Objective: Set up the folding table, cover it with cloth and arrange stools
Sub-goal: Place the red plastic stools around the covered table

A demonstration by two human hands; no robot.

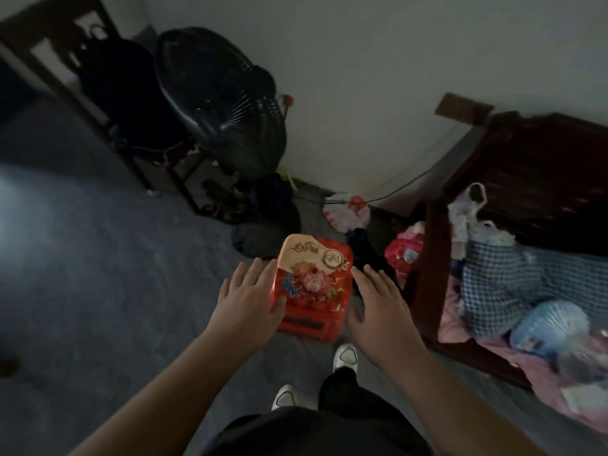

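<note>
A red plastic stool (312, 284) with a flowered cream and red top stands on the grey floor in front of my feet. My left hand (251, 297) lies at its left side with straight fingers, the thumb against the stool's left edge. My right hand (378, 301) hovers at its right side, fingers straight and spread, apparently just off the stool. Neither hand grips anything. No folding table or cloth can be made out in this view.
A black standing fan (223, 103) and a dark wooden chair (108, 93) stand at the back left by the wall. A dark wooden bed (533, 192) with checked bedding (500, 278) and bags fills the right. Plastic bags, clothes and a cable lie along the wall.
</note>
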